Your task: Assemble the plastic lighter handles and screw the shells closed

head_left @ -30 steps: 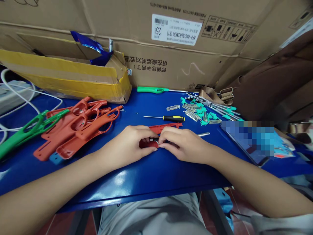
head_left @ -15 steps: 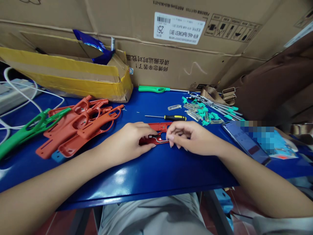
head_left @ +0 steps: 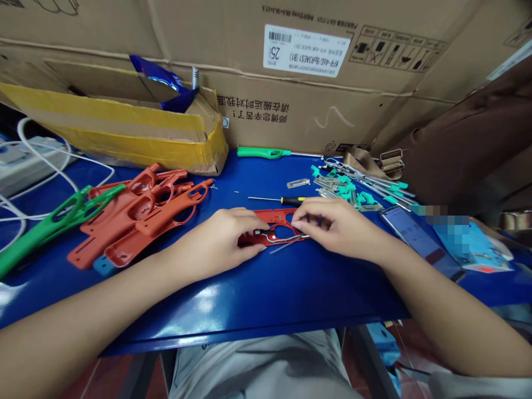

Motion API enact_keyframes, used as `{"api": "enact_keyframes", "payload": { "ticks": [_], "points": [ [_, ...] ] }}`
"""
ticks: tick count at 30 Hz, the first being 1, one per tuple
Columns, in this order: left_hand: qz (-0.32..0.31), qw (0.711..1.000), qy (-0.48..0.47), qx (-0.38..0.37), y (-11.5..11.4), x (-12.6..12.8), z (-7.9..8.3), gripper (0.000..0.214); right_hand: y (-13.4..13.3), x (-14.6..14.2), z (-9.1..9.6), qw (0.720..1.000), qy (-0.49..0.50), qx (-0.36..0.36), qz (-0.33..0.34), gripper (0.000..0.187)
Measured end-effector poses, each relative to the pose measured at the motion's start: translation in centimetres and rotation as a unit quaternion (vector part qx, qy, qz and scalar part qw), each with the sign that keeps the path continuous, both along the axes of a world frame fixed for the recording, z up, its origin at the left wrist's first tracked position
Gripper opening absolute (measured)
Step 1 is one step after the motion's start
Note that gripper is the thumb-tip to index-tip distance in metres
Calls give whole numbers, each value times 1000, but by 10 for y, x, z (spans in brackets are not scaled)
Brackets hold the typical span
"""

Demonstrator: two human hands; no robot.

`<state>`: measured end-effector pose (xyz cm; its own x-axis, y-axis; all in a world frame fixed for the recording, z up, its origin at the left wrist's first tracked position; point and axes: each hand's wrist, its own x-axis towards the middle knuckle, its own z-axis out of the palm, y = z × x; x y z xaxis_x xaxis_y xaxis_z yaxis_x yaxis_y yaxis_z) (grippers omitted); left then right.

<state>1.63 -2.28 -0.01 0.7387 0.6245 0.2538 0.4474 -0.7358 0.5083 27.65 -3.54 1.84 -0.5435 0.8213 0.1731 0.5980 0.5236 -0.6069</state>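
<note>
My left hand point(head_left: 233, 235) is closed around the left end of a red lighter casing half point(head_left: 270, 215) lying on the blue table. Its inner side faces up, and a small dark part shows by my fingertips. From there a thin wire point(head_left: 272, 241) runs right, along the casing, to my right hand point(head_left: 324, 221). The fingers of that hand are pinched together over the casing's right end, at the wire; their exact grip is partly hidden. A thin pale strip point(head_left: 285, 245) slants out below the casing's front edge. Behind lies a black-and-yellow screwdriver point(head_left: 291, 200).
Left are stacked red lighter casings point(head_left: 137, 221) and a green casing point(head_left: 54, 233), near white cables point(head_left: 25, 127). A yellow-taped carton point(head_left: 166, 144) and a green lighter point(head_left: 261, 152) lie behind. Metal rods point(head_left: 369, 180), clear parts point(head_left: 298, 183) and a phone point(head_left: 415, 238) are right.
My right hand has shifted right along the casing, uncovering more of its finger loop and wire. The pale strip now shows below the casing. My left hand keeps its hold.
</note>
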Motion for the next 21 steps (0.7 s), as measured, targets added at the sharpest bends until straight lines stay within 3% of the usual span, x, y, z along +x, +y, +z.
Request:
{"api": "enact_keyframes", "payload": {
  "ticks": [3,7,14,21],
  "points": [
    [5,1000,6,1,0,0,0,25,6,9,5,996,-50,-52,-45,12],
    [5,1000,7,-3,0,0,-1,27,10,15,4,987,-78,-136,-41,18],
    [7,1000,0,-26,-2,3,-1,22,12,13,-6,980,-82,-170,-61,22],
    [23,998,-12,-49,-4,2,2,27,10,14,-3,981,-89,-152,-77,22]
  ]
}}
